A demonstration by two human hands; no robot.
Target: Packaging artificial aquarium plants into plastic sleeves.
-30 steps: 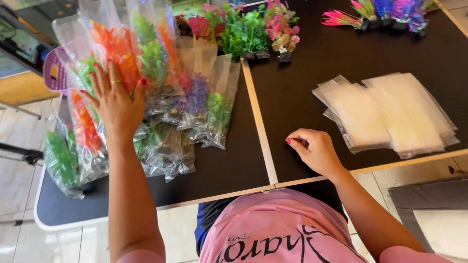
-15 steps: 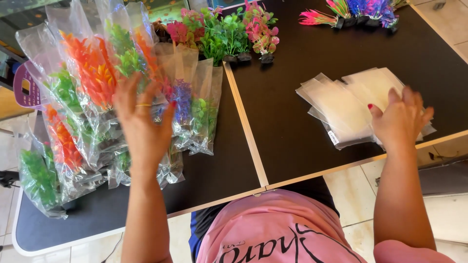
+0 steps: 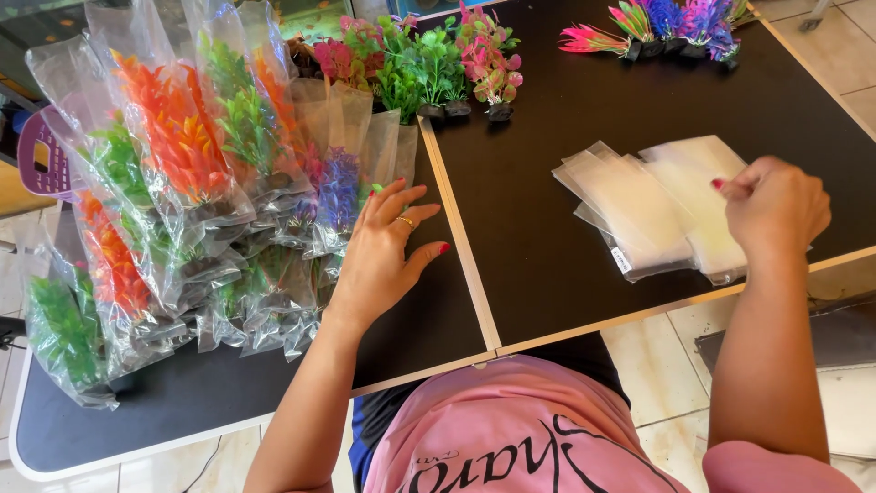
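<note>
Nearest the camera is the person's pink shirt (image 3: 520, 429), with both forearms reaching out over the black desk (image 3: 529, 228). The left hand (image 3: 388, 251) lies palm down with its fingers spread wide, holding nothing; its fingertips touch the near edge of a heap of bagged plastic plants (image 3: 182, 201), and its heel rests on bare desk. A ring shows on one finger.

The right hand (image 3: 776, 210) rests on the right end of a stack of empty clear bags (image 3: 643, 210), its fingers curled loosely down onto the topmost bag; whether it pinches a bag or only presses on it I cannot tell. The bags are long rectangles fanned slightly over one another, their long axes running from the near right edge of the desk up and away to the left, with the stack lying flat close to that edge.

A pale wooden strip (image 3: 461, 246) runs away from the person between the two hands, dividing the desk top.

The bagged plants lie overlapping on the left half, bases towards the person and the orange, green and purple tops pointing away and left. Beyond them stand loose green and pink plastic plants (image 3: 429, 64) upright on dark bases. At the far right lie pink and purple plants (image 3: 666, 23), tipped on their sides.
</note>
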